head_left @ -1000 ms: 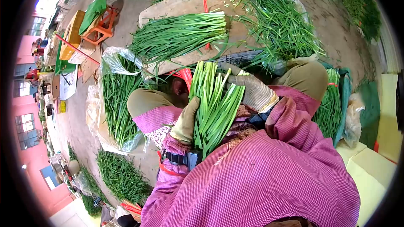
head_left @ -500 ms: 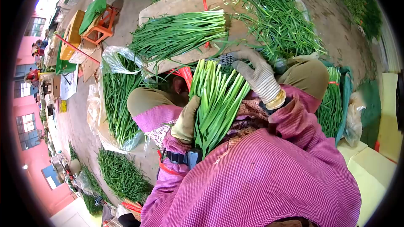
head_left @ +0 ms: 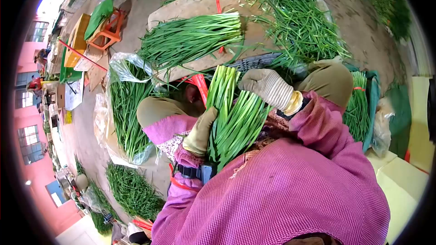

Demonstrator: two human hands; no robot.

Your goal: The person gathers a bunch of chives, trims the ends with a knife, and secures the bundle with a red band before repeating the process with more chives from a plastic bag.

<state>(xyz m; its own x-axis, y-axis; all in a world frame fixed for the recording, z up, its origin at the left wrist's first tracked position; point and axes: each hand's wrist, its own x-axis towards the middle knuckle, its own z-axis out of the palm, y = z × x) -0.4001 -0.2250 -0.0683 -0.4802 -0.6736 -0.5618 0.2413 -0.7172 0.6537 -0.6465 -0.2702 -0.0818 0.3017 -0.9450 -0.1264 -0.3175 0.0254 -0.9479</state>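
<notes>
In my lap stands a thick bunch of garlic chives (head_left: 243, 122), pale cut ends up and green leaves down toward my body. My left hand (head_left: 202, 131), in a worn work glove, is wrapped round the bunch's left side. My right hand (head_left: 268, 86), in a striped knit glove, has its fingers curled over the stem ends on the right side. A gap divides the bunch near the top, between the two hands. The right fingertips are partly hidden among the stems.
Ahead, a board (head_left: 181, 16) bears a laid-out pile of chives (head_left: 193, 36) and a loose heap (head_left: 304, 22). Bagged chives (head_left: 129, 109) stand at my left, a tied bundle (head_left: 358, 106) at my right. Red strips (head_left: 199, 84) hang by my knee. An orange stool (head_left: 109, 29) stands farther left.
My right hand has moved left and slightly down, from reaching beyond the stem tops to closing over the ends. The bunch has parted near its top. My left hand keeps its hold.
</notes>
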